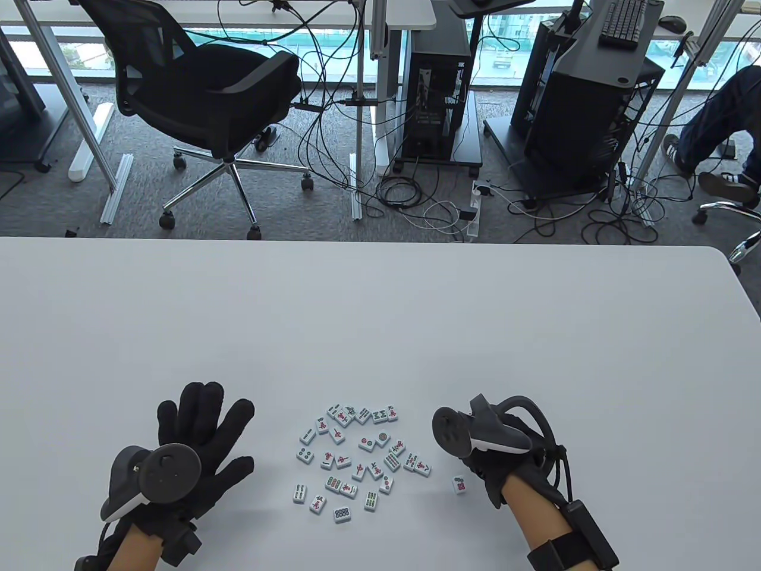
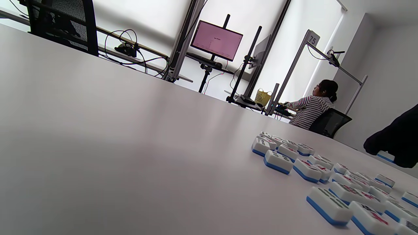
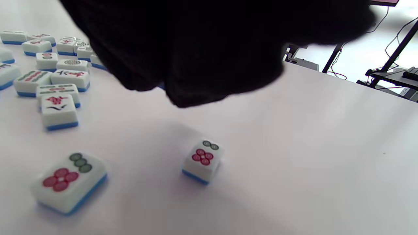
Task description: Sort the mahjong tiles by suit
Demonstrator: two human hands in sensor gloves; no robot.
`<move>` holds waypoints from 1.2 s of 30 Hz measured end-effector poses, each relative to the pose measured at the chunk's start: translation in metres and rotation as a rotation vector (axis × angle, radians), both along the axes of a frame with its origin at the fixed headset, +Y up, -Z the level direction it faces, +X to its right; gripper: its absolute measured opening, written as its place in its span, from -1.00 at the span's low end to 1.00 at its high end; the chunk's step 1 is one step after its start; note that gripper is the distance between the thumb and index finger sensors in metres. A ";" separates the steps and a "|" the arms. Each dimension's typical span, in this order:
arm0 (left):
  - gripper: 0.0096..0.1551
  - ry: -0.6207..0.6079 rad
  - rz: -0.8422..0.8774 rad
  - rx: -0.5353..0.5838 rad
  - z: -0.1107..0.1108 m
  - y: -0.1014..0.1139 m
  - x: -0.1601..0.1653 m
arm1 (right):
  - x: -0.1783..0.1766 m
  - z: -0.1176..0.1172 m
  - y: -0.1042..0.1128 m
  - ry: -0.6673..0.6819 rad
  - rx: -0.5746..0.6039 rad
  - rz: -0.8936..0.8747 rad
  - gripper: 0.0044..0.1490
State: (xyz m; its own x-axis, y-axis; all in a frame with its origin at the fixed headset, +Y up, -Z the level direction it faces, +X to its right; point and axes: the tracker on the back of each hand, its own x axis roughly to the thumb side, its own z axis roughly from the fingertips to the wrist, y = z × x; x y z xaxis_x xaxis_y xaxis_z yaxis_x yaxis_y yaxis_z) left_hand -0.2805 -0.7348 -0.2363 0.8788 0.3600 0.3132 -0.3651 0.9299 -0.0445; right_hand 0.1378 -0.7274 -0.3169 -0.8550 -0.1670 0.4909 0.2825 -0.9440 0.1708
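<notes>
The white, round-cornered table [image 1: 380, 309] carries a loose cluster of white mahjong tiles with blue backs [image 1: 354, 455], all face up, near its front edge between the two hands. One dot-suit mahjong tile with red and green circles [image 1: 459, 485] lies apart from the cluster, to its right, just beside the right hand (in the right wrist view it sits alone on bare tabletop, below the glove). The left hand in a black sensor glove [image 1: 199, 437] lies flat on the table left of the cluster, fingers spread and straight, gripping nothing. The right hand in a black sensor glove [image 1: 496, 458] hovers right of the cluster; its tracker hides the fingers, so its state cannot be determined.
</notes>
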 end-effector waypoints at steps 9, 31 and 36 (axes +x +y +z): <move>-0.06 0.004 -0.007 -0.018 0.000 -0.001 0.000 | 0.002 0.004 -0.028 -0.005 0.017 0.099 -0.30; -0.06 -0.006 -0.006 -0.012 -0.001 -0.001 0.000 | -0.111 0.084 -0.007 0.340 0.057 -0.235 -0.38; -0.06 -0.007 -0.005 -0.013 0.000 -0.001 0.001 | -0.140 0.098 -0.021 0.423 0.033 -0.246 -0.38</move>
State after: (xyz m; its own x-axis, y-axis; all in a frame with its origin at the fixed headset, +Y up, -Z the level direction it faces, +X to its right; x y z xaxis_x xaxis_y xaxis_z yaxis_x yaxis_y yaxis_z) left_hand -0.2799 -0.7357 -0.2368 0.8784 0.3599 0.3144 -0.3603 0.9310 -0.0588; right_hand -0.0019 -0.7481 -0.2190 -0.5976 -0.0065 0.8018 0.0886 -0.9944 0.0580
